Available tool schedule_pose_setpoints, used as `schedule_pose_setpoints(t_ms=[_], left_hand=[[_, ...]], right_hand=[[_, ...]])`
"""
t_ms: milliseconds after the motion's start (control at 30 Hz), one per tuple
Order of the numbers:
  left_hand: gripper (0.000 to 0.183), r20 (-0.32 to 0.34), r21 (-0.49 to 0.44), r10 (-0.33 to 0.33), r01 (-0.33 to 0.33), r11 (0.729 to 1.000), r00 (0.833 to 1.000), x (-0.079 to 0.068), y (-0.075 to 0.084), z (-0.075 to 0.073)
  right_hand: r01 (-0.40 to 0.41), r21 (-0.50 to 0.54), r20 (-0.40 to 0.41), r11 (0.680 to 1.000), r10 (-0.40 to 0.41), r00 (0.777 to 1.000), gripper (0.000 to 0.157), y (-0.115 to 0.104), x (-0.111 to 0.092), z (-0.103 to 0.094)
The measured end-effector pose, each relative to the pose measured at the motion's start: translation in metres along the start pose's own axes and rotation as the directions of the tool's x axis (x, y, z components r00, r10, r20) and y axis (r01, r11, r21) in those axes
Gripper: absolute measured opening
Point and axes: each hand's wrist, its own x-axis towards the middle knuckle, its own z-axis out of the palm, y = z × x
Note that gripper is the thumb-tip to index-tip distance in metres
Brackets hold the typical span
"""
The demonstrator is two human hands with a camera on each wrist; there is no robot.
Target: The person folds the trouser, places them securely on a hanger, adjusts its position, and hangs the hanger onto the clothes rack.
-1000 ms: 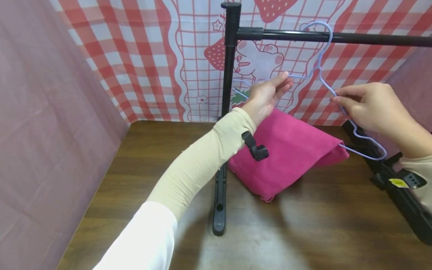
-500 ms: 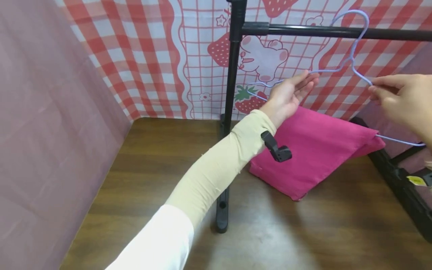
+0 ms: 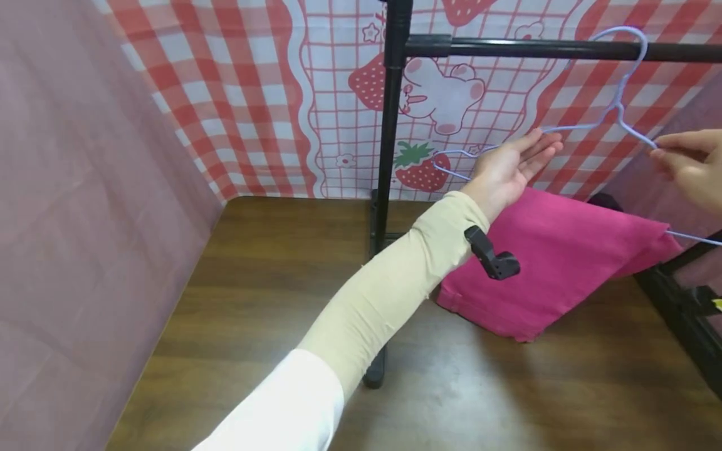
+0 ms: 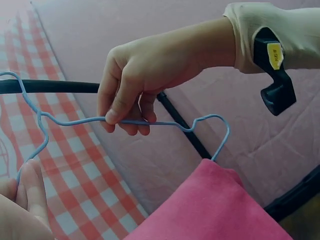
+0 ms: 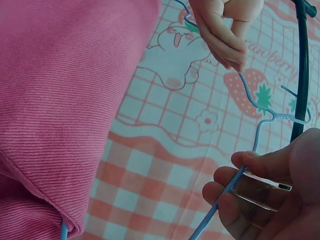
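Note:
A lavender wire hanger (image 3: 619, 103) hangs with its hook over the black rail (image 3: 524, 49). Over its lower bar lies a folded pink ribbed cloth (image 3: 558, 257), perhaps a garment; its exact kind cannot be told. My left hand (image 3: 510, 166) pinches the hanger's left shoulder between thumb and fingers, as the right wrist view also shows. On the other shoulder, my right hand (image 3: 690, 166) holds the wire, cut off by the head view's edge. In the left wrist view the right hand (image 4: 135, 80) has thumb and fingertips on the wire, above the cloth's corner.
A black upright post (image 3: 389, 138) carries the rail's left end, and black feet stand on the wooden floor (image 3: 271, 300). Behind is a red-and-white strawberry-print curtain (image 3: 271, 106). A mauve cloth (image 3: 96, 207) hangs at left, with more at right.
The hanger has slid rightward along the rail, farther from the left post, with the pink cloth on it. Both hands have moved right with it, still holding its shoulders.

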Motion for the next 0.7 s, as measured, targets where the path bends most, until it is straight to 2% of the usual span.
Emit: schedule_pose_setpoints(t_ms=[67,100,167,233,300,367,400,433,467,533,600,700], left_hand=[[0.013,-0.020,0.010,-0.005,0.005,1.000,1.000,0.000,-0.005,0.001],[0.012,-0.030,0.017,-0.007,0.008,1.000,1.000,0.000,-0.007,0.001],[0.012,-0.052,0.028,-0.012,0.014,1.000,0.999,0.001,-0.010,0.000],[0.011,-0.063,0.032,-0.016,0.018,0.999,0.998,0.002,-0.011,-0.001],[0.011,-0.066,0.038,-0.012,0.015,0.999,0.998,0.004,-0.009,-0.002],[0.012,-0.068,0.035,-0.010,0.012,0.999,0.998,0.006,-0.007,-0.004],[0.013,-0.067,0.031,-0.011,0.013,0.999,0.998,0.007,-0.006,-0.006],[0.012,-0.068,0.027,-0.013,0.015,1.000,0.998,0.008,-0.004,-0.007],[0.012,-0.070,0.024,-0.016,0.017,1.000,0.997,0.009,-0.003,-0.008],[0.013,-0.068,0.021,-0.023,0.024,0.999,0.997,0.011,-0.001,-0.012],[0.012,-0.067,0.029,-0.030,0.032,0.999,0.997,0.012,0.001,-0.014],[0.013,-0.062,0.068,-0.039,0.043,0.997,0.997,0.012,0.005,-0.016]], right_hand=[[-0.001,0.128,0.013,0.992,-0.001,1.000,0.058,0.009,-0.003,-0.003],[0.004,0.153,0.014,0.988,-0.006,1.000,0.056,0.015,-0.003,-0.005],[-0.001,0.178,0.008,0.984,0.000,1.000,0.052,0.032,-0.002,-0.010],[0.060,0.206,0.029,0.977,-0.067,0.997,0.044,0.063,0.005,-0.020],[0.053,0.181,0.025,0.982,-0.058,0.998,0.043,0.085,0.011,-0.028],[0.084,0.195,0.045,0.977,-0.095,0.994,0.038,0.101,0.017,-0.033],[0.089,0.203,0.053,0.975,-0.102,0.993,0.038,0.101,0.017,-0.033],[0.065,0.178,0.045,0.982,-0.074,0.996,0.041,0.091,0.014,-0.029],[0.047,0.167,0.040,0.985,-0.055,0.998,0.045,0.077,0.010,-0.023],[0.066,0.174,0.049,0.983,-0.075,0.996,0.050,0.055,0.003,-0.013],[0.057,0.149,0.038,0.987,-0.064,0.997,0.056,0.032,-0.003,-0.003],[0.083,0.131,0.027,0.988,-0.087,0.996,0.057,0.025,-0.006,0.002]])
